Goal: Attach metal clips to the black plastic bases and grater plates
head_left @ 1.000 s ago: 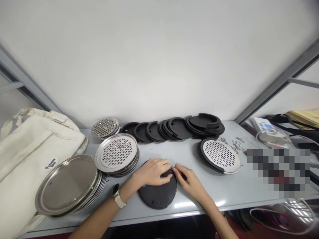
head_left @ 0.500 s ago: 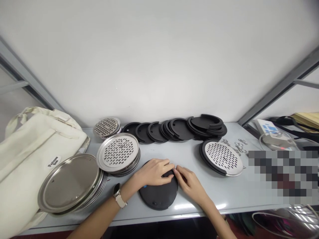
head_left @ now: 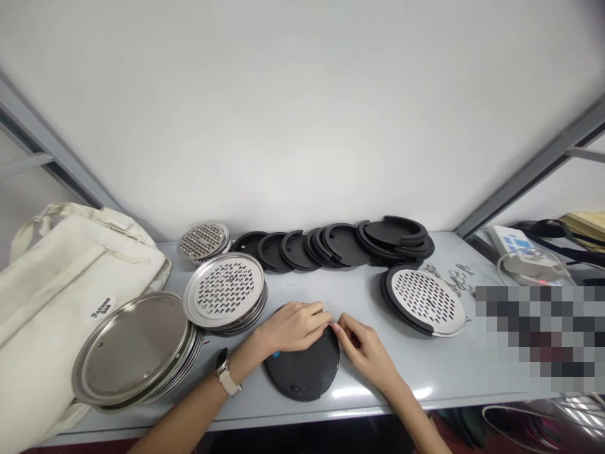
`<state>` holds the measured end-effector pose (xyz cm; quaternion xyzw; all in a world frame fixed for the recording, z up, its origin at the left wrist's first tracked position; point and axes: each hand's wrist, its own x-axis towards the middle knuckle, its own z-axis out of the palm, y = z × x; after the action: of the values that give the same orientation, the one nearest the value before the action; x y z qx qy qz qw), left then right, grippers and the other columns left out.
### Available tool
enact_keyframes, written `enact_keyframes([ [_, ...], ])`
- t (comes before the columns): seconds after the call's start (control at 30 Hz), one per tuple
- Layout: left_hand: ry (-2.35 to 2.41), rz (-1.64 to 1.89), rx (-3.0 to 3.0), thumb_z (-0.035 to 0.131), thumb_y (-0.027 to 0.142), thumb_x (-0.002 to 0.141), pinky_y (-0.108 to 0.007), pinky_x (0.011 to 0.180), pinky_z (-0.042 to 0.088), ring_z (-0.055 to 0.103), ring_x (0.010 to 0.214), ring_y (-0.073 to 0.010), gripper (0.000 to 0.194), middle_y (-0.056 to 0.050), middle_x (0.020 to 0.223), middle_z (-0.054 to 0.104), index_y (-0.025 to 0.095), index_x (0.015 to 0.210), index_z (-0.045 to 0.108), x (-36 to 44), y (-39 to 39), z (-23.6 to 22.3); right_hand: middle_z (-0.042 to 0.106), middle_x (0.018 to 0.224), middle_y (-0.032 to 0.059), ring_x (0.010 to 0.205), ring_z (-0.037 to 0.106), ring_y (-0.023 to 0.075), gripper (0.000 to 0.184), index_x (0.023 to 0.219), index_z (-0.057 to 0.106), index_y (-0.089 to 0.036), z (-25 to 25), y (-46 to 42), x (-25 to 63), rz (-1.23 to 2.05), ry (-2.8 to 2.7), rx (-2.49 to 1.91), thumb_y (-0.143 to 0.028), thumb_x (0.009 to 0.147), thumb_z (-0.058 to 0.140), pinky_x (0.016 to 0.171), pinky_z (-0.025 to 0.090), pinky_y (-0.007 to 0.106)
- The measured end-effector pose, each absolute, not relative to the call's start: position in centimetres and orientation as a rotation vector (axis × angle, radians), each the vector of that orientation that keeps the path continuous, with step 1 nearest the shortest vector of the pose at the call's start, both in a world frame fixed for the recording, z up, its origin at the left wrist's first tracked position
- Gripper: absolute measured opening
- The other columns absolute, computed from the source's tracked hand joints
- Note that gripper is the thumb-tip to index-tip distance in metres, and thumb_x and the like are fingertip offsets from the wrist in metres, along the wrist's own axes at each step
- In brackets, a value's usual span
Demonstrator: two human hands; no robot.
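A round black disc (head_left: 305, 372) lies near the front of the table, with a small blue spot at its left side. My left hand (head_left: 295, 326), with a watch on the wrist, reaches over the disc's upper part. Its fingertips are pinched together at the upper right rim. From the right, my right hand (head_left: 363, 345) meets them there, thumb and index finger closed. Whatever sits between the fingertips is too small and covered to make out. Beyond the right hand, a perforated metal grater disc (head_left: 428, 301) rests in a black holder (head_left: 394, 299).
On the left stand stacked metal plates (head_left: 132, 353), stacked grater discs (head_left: 224, 290), another grater stack (head_left: 202, 243) and a cream bag (head_left: 70, 284). Black round holders (head_left: 347, 246) line the wall. Small metal clips (head_left: 458, 280) and a white box (head_left: 520, 249) are at the right.
My left fingers have drawn closer together at the rim, and my right hand has shifted slightly right and down. The black disc stays in about the same place.
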<state>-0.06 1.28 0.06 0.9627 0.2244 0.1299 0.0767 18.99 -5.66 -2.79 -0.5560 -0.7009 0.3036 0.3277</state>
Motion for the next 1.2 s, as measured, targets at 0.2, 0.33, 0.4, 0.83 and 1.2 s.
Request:
enact_keyframes([
  [0.2, 0.713, 0.325, 2.887, 0.034, 0.021, 0.098, -0.027, 0.06, 0.04, 0.055, 0.068, -0.014, 0.018, -0.002, 0.09, 0.055, 0.018, 0.092, 0.05, -0.01, 1.27, 0.41, 0.033, 0.057, -0.0051, 0.053, 0.034, 0.0109, 0.037, 0.064, 0.031, -0.021, -3.09, -5.67, 19.22, 0.749, -1.772, -1.485, -0.037, 0.097, 0.035, 0.053, 0.028, 0.024],
  [0.33, 0.715, 0.338, 2.838, 0.041, 0.032, 0.096, -0.028, 0.062, 0.042, 0.057, 0.072, -0.0152, 0.016, -0.002, 0.094, 0.055, 0.019, 0.096, 0.051, -0.07, 1.12, 0.56, 0.03, 0.057, -0.0054, 0.053, 0.033, 0.0106, 0.038, 0.063, 0.029, -0.021, -3.21, -5.63, 19.23, 0.738, -1.753, -1.487, -0.037, 0.096, 0.039, 0.052, 0.027, 0.024],
  [0.4, 0.707, 0.341, 2.838, 0.042, 0.032, 0.095, -0.028, 0.062, 0.042, 0.057, 0.071, -0.0151, 0.016, -0.002, 0.094, 0.054, 0.019, 0.097, 0.051, -0.1, 1.12, 0.48, 0.031, 0.058, -0.0056, 0.053, 0.033, 0.0105, 0.036, 0.065, 0.031, -0.021, -3.1, -5.63, 19.16, 0.751, -1.746, -1.474, -0.036, 0.095, 0.041, 0.052, 0.028, 0.023],
  [0.83, 0.729, 0.308, 2.891, 0.028, 0.025, 0.101, -0.027, 0.06, 0.043, 0.057, 0.07, -0.0142, 0.024, -0.004, 0.094, 0.055, 0.017, 0.095, 0.05, -0.01, 1.39, 0.21, 0.041, 0.065, -0.0033, 0.062, 0.042, 0.0142, 0.019, 0.079, 0.044, -0.021, -3.14, -5.72, 18.88, 0.629, -1.906, -1.458, -0.032, 0.094, 0.044, 0.06, 0.033, 0.026],
  [1.2, 0.68, 0.518, 2.708, 0.031, 0.024, 0.101, -0.025, 0.071, 0.046, 0.061, 0.085, -0.0138, 0.021, -0.002, 0.099, 0.06, 0.018, 0.104, 0.051, 0.01, 1.17, 0.13, 0.044, 0.067, -0.0017, 0.064, 0.044, 0.0149, 0.023, 0.075, 0.043, -0.021, -2.82, -5.69, 18.94, 0.636, -1.965, -1.415, -0.027, 0.097, 0.04, 0.063, 0.034, 0.027],
])
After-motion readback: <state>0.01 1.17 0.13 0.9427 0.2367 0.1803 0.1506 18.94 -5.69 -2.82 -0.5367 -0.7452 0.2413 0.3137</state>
